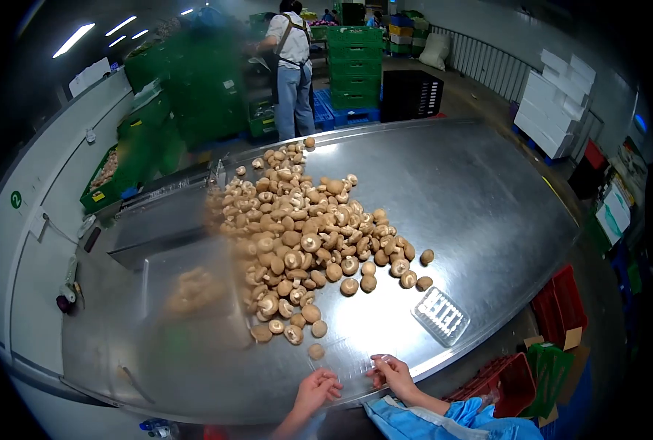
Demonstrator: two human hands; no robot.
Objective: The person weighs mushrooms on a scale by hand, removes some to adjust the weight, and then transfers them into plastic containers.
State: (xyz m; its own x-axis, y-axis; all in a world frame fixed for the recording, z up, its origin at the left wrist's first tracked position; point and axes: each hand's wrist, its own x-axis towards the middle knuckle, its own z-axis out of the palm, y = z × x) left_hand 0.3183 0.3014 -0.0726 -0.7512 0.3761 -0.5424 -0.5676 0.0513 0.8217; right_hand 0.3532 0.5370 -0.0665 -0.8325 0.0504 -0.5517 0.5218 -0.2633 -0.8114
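At the near edge of the metal table (488, 191), my left hand (317, 389) and my right hand (394, 375) face each other with curled fingers. Between them is a clear plastic tray (353, 368), gripped at its two sides; its outline is faint against the shiny metal. A large heap of brown mushrooms (297, 227) spreads over the table beyond my hands. One loose mushroom (316, 352) lies just past my left fingertips. Farther right, a second clear plastic tray (441, 317) with a ribbed bottom rests near the table's edge.
On the left, a blurred patch covers a metal basin (194, 293) with mushrooms in it. A person (291, 66) stands beyond the table by stacked green crates (354, 67). Red crates (499, 385) sit below the right edge. White foam boxes (554, 106) are stacked farther right.
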